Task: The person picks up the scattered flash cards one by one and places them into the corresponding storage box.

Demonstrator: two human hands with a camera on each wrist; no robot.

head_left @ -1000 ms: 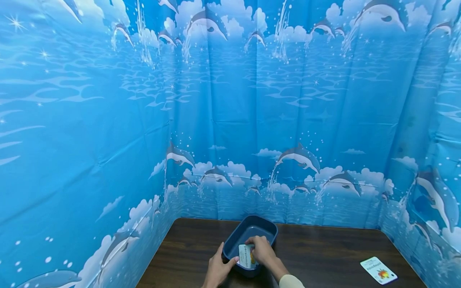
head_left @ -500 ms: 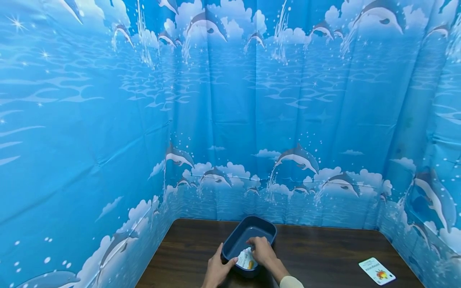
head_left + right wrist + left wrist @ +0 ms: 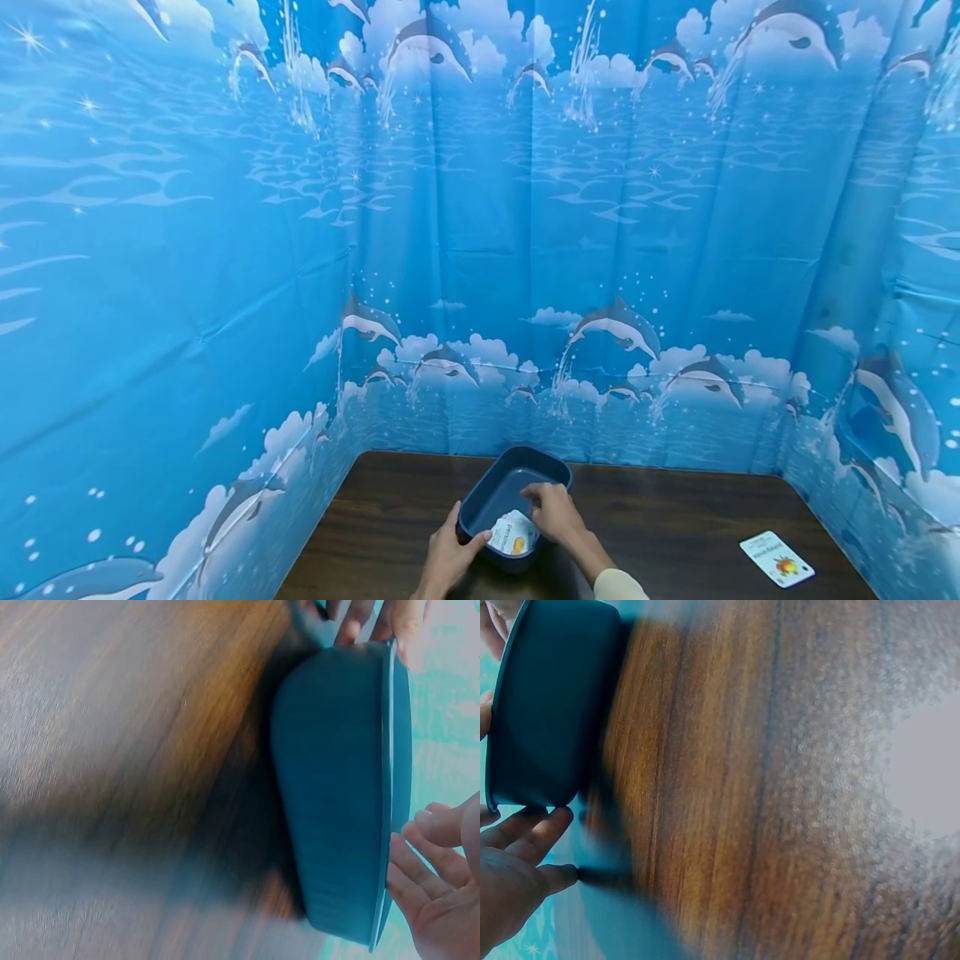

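A dark blue rectangular container (image 3: 491, 493) with rounded corners sits on the wooden table. Inside its near end lie overlapping white picture cards (image 3: 513, 533), the top one printed with an orange picture. My left hand (image 3: 448, 552) holds the container at its left side, thumb over the rim and fingers against the outer wall, as the left wrist view also shows. At the right rim is my right hand (image 3: 557, 513), fingers loosely bent over the opening. In the right wrist view its fingers (image 3: 409, 877) touch the rim, with no card between them.
Another white card (image 3: 777, 559) with a red-and-yellow fruit picture lies on the table at the right. The wooden tabletop (image 3: 660, 517) is bordered at the back and sides by a blue dolphin-print curtain (image 3: 480, 250).
The card marked persimmon, earlier beneath my right hand's fingers, has dropped lower among the cards in the container. My right hand has let go and shifted slightly right; my left hand keeps its hold.
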